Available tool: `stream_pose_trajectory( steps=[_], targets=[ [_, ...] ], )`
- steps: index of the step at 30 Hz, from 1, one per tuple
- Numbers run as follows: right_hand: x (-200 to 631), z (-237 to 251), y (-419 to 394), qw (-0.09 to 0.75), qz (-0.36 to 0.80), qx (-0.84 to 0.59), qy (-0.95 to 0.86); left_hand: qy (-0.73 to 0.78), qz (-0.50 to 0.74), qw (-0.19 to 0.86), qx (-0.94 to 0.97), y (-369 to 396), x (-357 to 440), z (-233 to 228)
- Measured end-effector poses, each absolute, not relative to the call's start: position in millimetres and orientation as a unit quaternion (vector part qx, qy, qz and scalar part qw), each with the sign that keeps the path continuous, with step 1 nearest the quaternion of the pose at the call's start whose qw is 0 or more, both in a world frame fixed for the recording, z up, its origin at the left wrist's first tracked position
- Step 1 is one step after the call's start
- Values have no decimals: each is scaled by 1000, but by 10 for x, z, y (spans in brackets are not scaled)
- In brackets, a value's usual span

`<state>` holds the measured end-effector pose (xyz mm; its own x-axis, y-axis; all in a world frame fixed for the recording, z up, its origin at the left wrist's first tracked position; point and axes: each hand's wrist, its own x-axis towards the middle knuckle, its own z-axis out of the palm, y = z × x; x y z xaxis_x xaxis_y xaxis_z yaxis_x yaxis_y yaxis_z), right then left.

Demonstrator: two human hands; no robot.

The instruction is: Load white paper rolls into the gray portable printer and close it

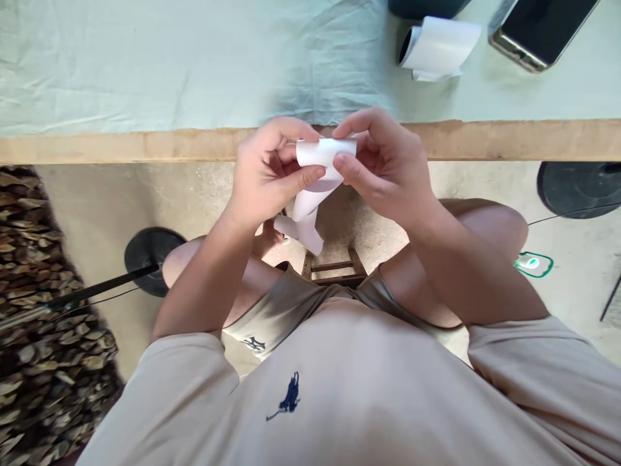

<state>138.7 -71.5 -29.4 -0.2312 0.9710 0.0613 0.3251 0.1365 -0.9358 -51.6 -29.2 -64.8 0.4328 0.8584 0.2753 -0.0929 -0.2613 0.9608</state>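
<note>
Both hands hold a white paper strip (323,155) in front of the table's wooden edge (145,145). My left hand (269,171) pinches its left side between thumb and fingers. My right hand (385,165) pinches the right side, where the paper curls into a roll at the top. The loose tail of the strip hangs down between my knees, above a wooden stool.
A pale green cloth (194,58) covers the table. On it at the back right lie a rolled white paper (436,48), a phone (541,29) and a dark object (424,6). Black round stand bases (150,255) (577,188) sit on the floor; stacked wood (39,310) is at left.
</note>
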Motion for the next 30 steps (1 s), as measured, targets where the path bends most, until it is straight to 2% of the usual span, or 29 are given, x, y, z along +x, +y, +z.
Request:
stream_pose_trajectory(
  steps=[5, 11, 16, 22, 28, 30],
  targets=[
    [1360, -254, -719, 383, 431, -486, -657, 290, 425, 558, 651, -282, -524, -694],
    [1349, -279, -711, 352, 448, -514, -641, 274, 481, 512, 657, -282, -513, -788],
    [1356, -298, -726, 351, 420, -523, -653, 322, 433, 539, 647, -274, -529, -790],
    [1366, -217, -731, 271, 311, -548, -728, 355, 428, 513, 654, -261, -508, -794],
    [1283, -230, -784, 220, 305, -512, -772, 313, 422, 467, 711, -257, -489, -895],
    [1275, -228, -792, 228, 304, -512, -770, 289, 418, 465, 725, -243, -508, -939]
  ],
)
